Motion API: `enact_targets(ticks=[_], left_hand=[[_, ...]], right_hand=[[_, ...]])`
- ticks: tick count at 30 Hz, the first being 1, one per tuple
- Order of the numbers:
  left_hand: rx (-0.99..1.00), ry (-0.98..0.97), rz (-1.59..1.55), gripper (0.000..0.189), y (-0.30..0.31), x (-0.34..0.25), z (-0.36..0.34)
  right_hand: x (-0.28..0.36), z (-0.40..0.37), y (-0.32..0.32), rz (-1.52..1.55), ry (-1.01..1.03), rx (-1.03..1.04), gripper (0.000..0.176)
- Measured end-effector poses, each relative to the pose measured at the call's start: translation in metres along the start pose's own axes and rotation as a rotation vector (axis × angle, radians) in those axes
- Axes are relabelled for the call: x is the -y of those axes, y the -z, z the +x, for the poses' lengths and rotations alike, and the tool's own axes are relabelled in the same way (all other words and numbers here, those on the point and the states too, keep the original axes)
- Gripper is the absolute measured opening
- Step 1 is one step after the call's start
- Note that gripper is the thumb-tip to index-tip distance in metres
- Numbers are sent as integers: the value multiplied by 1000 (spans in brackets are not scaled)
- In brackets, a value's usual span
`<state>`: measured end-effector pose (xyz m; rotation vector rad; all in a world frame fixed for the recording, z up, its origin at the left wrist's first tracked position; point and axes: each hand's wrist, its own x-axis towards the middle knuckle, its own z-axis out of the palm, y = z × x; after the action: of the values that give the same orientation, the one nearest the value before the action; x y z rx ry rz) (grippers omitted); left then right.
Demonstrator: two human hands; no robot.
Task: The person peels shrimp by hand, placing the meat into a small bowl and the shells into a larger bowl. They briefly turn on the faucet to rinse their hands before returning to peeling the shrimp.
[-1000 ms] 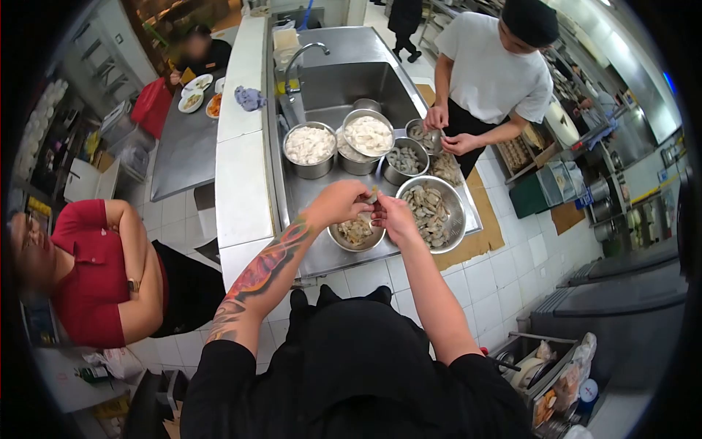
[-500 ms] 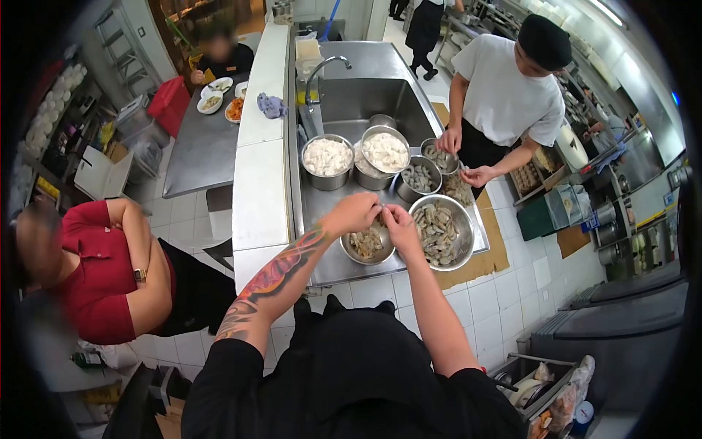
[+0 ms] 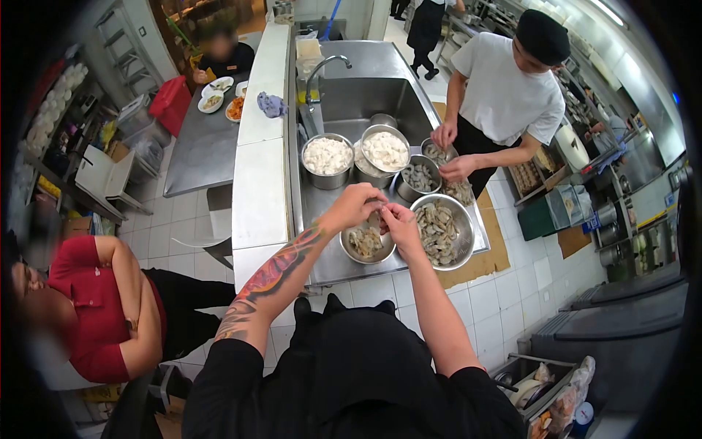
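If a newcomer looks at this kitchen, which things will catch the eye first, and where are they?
Probably first the colourful tattooed left forearm, left of centre, leading to the left hand and right hand, which meet over a small steel bowl. Next, two steel containers heaped with whitish food, on the near side of the sink. Then, at far left, a person in red with folded arms.

No lettering, brand or number is readable. At left, a small mark (image 3: 97, 271) on a red shirt (image 3: 76, 282) is too tiny to make out; at near right, the print on a round white object (image 3: 583, 413) is blurred.
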<state>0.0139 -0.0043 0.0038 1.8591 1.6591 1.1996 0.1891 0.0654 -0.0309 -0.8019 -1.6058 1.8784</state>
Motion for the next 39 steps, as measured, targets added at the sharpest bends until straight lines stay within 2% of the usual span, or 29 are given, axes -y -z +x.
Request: enact_targets(ticks=[2,4,10,15,20,29,32,36,39], left_hand=[[-39,73,-65,22,7,-13,1],[-59,237,-115,28,12,-20,1],[-105,169,-46,27,1,-3,-4],[-95,213,-54,23,2,-4,-3],[-99,232,-59,19,5,-9,-3],[-72,296,-294,19,8,-7,1],[-72,293,-255,19,6,-9,0],[-92,194,-86,19,4,-8,-1],[-112,115,51,19,2,-3,-3]], right_hand=[[5,-1,0,57,-46,8,19],[7,0,0,115,-89,19,19],[8,2,0,262,-250,9,21],[8,5,-5,28,-162,34,21],[12,5,-13,-3,-121,-11,20],[15,2,-15,-91,66,-83,21],[11,1,-16,-181,146,-122,24],[11,-1,-21,-354,229,-219,24],[14,-3,-22,-310,202,-231,23]])
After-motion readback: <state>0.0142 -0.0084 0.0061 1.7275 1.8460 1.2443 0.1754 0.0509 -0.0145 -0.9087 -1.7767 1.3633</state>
